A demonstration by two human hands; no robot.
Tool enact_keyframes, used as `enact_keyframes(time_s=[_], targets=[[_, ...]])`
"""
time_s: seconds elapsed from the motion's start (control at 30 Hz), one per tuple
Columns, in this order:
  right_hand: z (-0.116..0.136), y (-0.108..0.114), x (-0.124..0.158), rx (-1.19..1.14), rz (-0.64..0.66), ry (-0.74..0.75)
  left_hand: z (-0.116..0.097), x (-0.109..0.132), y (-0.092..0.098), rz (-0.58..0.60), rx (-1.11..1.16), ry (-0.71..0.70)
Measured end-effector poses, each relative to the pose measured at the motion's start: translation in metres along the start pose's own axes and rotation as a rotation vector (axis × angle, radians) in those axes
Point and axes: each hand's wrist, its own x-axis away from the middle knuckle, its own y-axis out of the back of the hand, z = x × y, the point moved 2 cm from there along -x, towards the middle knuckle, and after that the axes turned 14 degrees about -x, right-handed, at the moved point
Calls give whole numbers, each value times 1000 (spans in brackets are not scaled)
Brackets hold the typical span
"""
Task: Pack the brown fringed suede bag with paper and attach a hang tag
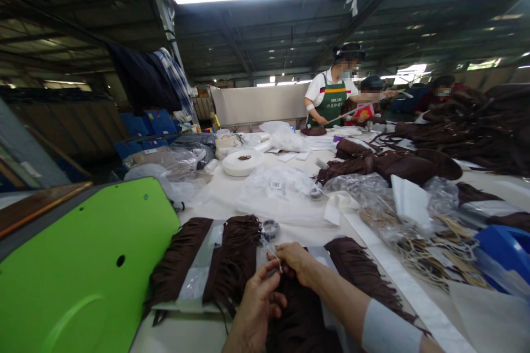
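Observation:
My left hand and my right hand meet over the front of the table, fingertips nearly touching. A thin white cord runs between them, pinched at the fingertips. Below my hands lies a dark brown fringed piece, partly hidden by them, with a clear plastic strip across it. Another brown fringed piece, wrapped with a clear strip, lies to the left. Just beyond my fingers sits a small grey ring-shaped roll. What else my right fingertips grip is hidden.
A bright green panel stands at the left. Ahead are a white roll and clear plastic bags. Tags with cords, a blue bin and brown bags lie right. A co-worker stands across the table.

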Motion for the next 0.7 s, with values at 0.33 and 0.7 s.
enact_keyframes(time_s=[0.33, 0.7], targets=[[12, 0, 18, 15, 67, 1, -13, 4, 18, -173, -147, -59], [11, 9, 18, 14, -53, 113, -18, 20, 39, -300, -563, -86]])
